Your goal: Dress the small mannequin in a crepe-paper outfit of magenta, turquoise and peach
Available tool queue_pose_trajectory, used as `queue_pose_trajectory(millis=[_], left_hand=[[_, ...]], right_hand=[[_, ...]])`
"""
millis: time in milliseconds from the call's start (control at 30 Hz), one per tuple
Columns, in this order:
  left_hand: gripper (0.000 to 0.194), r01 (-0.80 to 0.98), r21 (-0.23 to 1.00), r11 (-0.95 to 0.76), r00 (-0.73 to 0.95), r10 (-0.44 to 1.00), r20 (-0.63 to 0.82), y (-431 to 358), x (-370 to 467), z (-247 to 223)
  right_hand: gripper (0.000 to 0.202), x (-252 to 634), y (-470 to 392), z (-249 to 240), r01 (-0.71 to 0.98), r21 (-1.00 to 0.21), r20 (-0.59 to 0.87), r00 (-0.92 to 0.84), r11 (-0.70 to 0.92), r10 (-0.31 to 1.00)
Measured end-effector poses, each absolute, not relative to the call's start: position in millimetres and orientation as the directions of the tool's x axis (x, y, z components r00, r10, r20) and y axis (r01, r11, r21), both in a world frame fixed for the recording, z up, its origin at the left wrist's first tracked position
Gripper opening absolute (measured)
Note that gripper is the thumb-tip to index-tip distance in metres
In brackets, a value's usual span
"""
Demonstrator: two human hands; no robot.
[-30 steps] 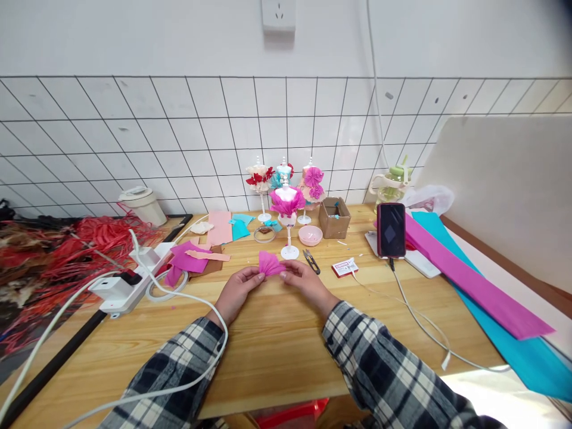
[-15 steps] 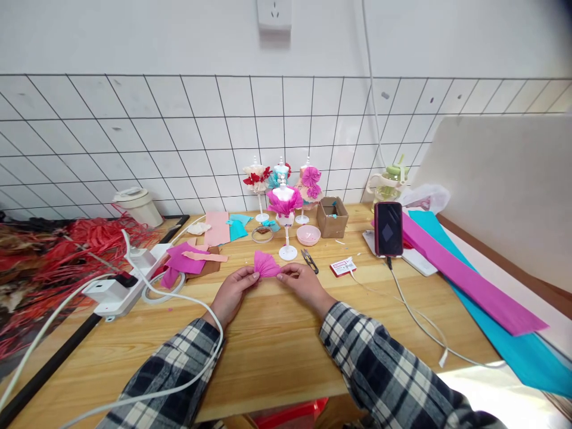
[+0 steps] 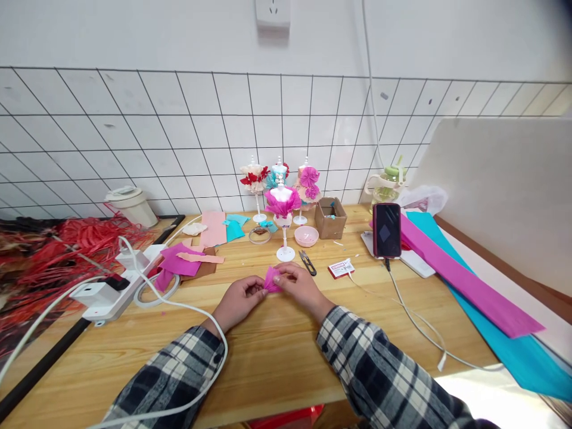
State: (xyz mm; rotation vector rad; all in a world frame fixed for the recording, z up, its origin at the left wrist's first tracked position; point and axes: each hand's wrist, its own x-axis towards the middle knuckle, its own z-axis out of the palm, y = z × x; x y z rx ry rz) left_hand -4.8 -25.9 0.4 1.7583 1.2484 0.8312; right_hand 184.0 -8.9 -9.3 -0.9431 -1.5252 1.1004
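Note:
Between my two hands, low over the wooden table, is a gathered piece of magenta crepe paper (image 3: pixel 271 279). My left hand (image 3: pixel 240 298) pinches its left, lower edge, fingers closed. My right hand (image 3: pixel 300 286) is closed on its right side and covers part of it. Just beyond stands a small white mannequin (image 3: pixel 282 217) with a ruffled magenta paper top. A pair of thread snips (image 3: pixel 307 262) lies beyond my right hand. Three more small mannequins, one of them in cream and red paper (image 3: pixel 254 179), stand farther back.
A pink bowl (image 3: pixel 306 236) and a cardboard box (image 3: pixel 330 218) stand behind. Paper scraps (image 3: pixel 181 260) and a power strip (image 3: pixel 120 292) lie left, its white cable crossing my left sleeve. On the right are a phone (image 3: pixel 386 230) and long crepe paper strips (image 3: pixel 469 274).
My hands have come closer together, and the magenta paper, fanned out before, is now bunched narrower. My right fingers have moved left over it. The view has shifted slightly.

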Motion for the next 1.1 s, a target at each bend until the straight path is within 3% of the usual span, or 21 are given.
queue_pose_trajectory(millis=[133,333,500,867,1100], left_hand=[[0.021,0.513,0.828,-0.227,0.311,0.948,0.067,-26,-4,1],[0.026,0.489,0.847,-0.209,0.315,0.948,0.052,-26,-3,3],[0.037,0.432,0.883,-0.183,0.283,0.957,0.06,-26,-2,3],[0.024,0.566,0.788,-0.243,0.16,0.97,0.184,-22,-9,6],[0.028,0.577,0.793,-0.197,0.085,0.98,0.182,-22,-12,4]], right_hand=[[0.02,183,-8,-11,0.054,-0.957,0.271,-0.192,0.286,0.943],[0.021,182,-6,-14,0.045,-0.977,0.195,-0.214,0.209,0.957],[0.019,184,-4,-16,0.158,-0.956,0.221,-0.176,0.249,0.959],[0.019,191,4,-24,0.267,-0.939,0.195,-0.106,0.217,0.975],[0.027,203,3,-14,0.485,-0.818,0.281,-0.132,0.309,0.95]])
